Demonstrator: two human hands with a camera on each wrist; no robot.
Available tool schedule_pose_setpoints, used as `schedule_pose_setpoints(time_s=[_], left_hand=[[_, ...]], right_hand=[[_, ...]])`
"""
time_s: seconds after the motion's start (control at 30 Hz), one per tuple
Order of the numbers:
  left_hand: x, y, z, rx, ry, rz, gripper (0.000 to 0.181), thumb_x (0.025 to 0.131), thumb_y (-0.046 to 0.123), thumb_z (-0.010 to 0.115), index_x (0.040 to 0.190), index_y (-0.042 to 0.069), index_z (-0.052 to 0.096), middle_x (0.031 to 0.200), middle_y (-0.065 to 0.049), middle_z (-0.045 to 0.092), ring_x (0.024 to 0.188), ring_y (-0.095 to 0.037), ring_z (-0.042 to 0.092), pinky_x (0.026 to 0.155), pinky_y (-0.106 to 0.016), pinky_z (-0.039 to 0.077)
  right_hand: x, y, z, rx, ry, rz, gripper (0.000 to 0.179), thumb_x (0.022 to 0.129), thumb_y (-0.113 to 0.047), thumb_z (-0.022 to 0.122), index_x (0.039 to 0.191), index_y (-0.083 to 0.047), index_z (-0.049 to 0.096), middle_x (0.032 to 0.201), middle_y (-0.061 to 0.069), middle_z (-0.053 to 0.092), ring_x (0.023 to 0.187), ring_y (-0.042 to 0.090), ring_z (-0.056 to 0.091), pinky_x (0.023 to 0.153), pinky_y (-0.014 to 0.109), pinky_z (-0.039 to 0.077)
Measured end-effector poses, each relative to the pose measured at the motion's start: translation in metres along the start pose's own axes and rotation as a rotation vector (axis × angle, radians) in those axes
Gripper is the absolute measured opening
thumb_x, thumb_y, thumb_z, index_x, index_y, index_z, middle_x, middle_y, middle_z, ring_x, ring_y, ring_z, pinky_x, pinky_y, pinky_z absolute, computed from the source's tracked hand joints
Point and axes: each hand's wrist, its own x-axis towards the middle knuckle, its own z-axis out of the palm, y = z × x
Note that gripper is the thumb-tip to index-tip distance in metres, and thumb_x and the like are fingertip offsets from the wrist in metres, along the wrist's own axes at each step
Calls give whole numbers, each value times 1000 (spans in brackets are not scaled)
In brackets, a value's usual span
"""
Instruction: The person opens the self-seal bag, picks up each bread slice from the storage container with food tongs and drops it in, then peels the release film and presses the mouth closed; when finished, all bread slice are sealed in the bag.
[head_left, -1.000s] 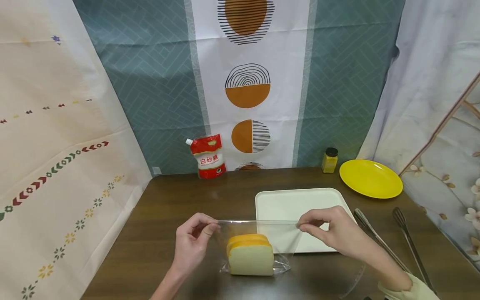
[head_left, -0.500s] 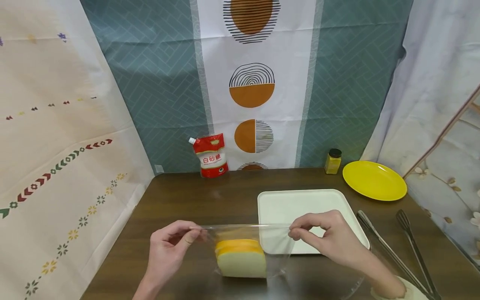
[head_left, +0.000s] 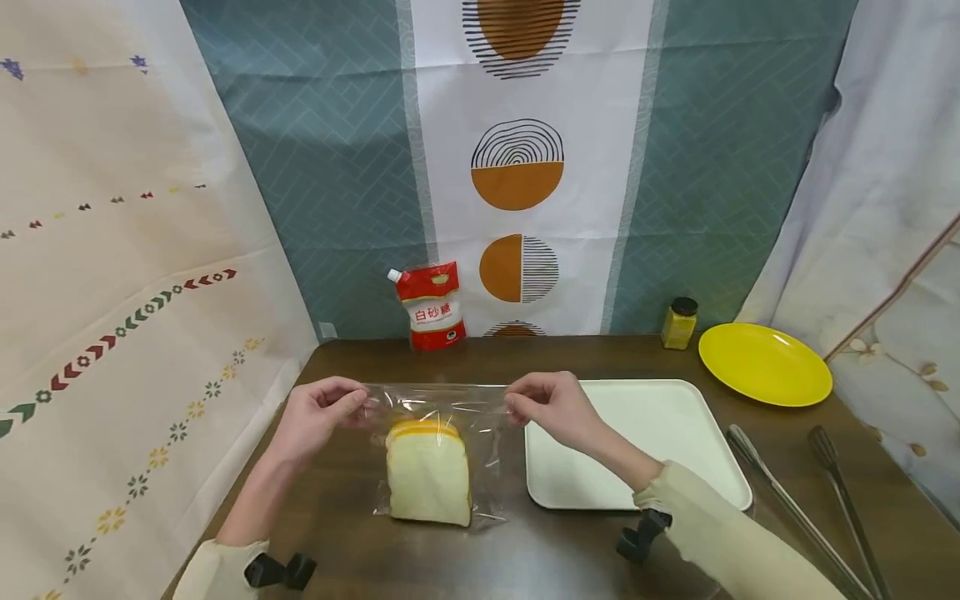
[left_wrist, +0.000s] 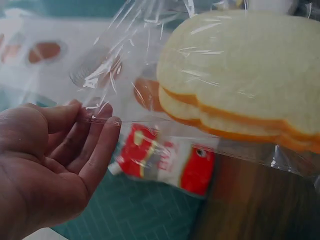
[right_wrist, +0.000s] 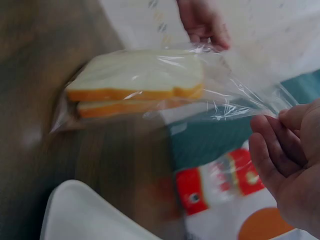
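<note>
Between my two hands a clear plastic bag (head_left: 487,450) is stretched by its top edge, with slices of bread (head_left: 429,475) inside. My left hand (head_left: 318,417) pinches the bag's upper left corner between thumb and fingertips. At the upper right corner my right hand (head_left: 551,408) pinches the film the same way. In the left wrist view two bread slices (left_wrist: 245,70) with orange crusts lie against each other behind the shiny film. The right wrist view shows the slices (right_wrist: 140,75) low in the bag, near the table.
A white tray (head_left: 637,450) lies to the right of the bag, partly under my right arm. Farther right are metal tongs (head_left: 787,500), a whisk-like tool (head_left: 847,500) and a yellow plate (head_left: 765,364). At the back stand a red sugar pouch (head_left: 432,307) and a yellow jar (head_left: 679,323).
Both hands have moved the bag left and farther from me, away from in front of the tray. The bread's broad face now shows more fully. Both hands keep their pinch.
</note>
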Motion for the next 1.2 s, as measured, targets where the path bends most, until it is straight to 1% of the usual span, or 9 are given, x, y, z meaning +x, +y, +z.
schedule_pose_setpoints(time_s=[0.1, 0.17, 0.3, 0.4, 0.53, 0.73, 0.87, 1.0, 1.2], left_hand=[[24, -13, -1, 62, 30, -40, 24, 97, 10, 67, 108, -12, 66, 88, -11, 73, 75, -19, 70, 75, -43, 59], [37, -21, 0, 95, 44, -71, 27, 97, 11, 67, 110, -12, 65, 90, -12, 73, 76, -17, 70, 77, -44, 58], [60, -35, 1, 94, 43, -151, 28, 98, 9, 65, 113, -14, 63, 92, -12, 73, 78, -16, 70, 78, -41, 59], [75, -47, 3, 53, 58, -197, 28, 98, 6, 65, 115, -16, 62, 91, -11, 72, 79, -16, 69, 75, -35, 59], [90, -63, 5, 23, 80, -252, 29, 97, 3, 64, 117, -18, 60, 91, -13, 70, 77, -17, 68, 70, -30, 58], [101, -83, 8, 40, 106, -320, 26, 98, 5, 64, 113, -15, 62, 85, -7, 67, 70, -13, 65, 69, -31, 59], [103, -96, 7, 34, 121, -363, 24, 97, 5, 64, 112, -14, 62, 82, -5, 69, 70, -12, 66, 68, -30, 59], [105, -106, 9, 22, 138, -385, 23, 97, 4, 64, 111, -13, 61, 80, -3, 70, 69, -10, 66, 67, -30, 58], [107, -113, 16, 59, 147, -410, 25, 99, 7, 63, 114, -12, 61, 79, -3, 69, 69, -10, 65, 79, -41, 58]], right_hand=[[19, 20, 0, -59, 41, -19, 8, 93, -3, 69, 97, 3, 74, 80, 7, 73, 71, 31, 71, 67, 33, 59], [30, 29, -1, -79, 46, -2, 9, 94, -3, 69, 97, 3, 74, 80, 7, 73, 72, 32, 71, 67, 33, 59], [49, 45, -5, -83, 23, 96, 12, 95, -4, 67, 99, 6, 73, 79, 9, 72, 74, 32, 71, 67, 35, 60], [60, 56, -7, -75, 15, 181, 15, 96, -5, 66, 101, 8, 72, 78, 10, 72, 76, 35, 72, 68, 40, 60], [73, 69, -5, -72, 13, 265, 18, 96, -6, 66, 102, 10, 71, 79, 12, 72, 79, 38, 71, 70, 44, 60], [89, 87, 1, -104, 27, 353, 16, 95, -7, 67, 98, 7, 73, 77, 10, 72, 72, 28, 72, 65, 35, 60], [97, 96, 8, -125, 27, 386, 15, 95, -7, 66, 96, 6, 73, 75, 9, 72, 65, 18, 70, 62, 33, 59], [101, 102, 13, -182, 30, 412, 13, 95, -7, 67, 91, 3, 74, 73, 8, 72, 63, 15, 69, 58, 30, 58], [102, 110, 15, -254, 49, 449, 15, 94, -8, 67, 84, 1, 75, 68, 6, 70, 58, 14, 66, 54, 27, 54]])
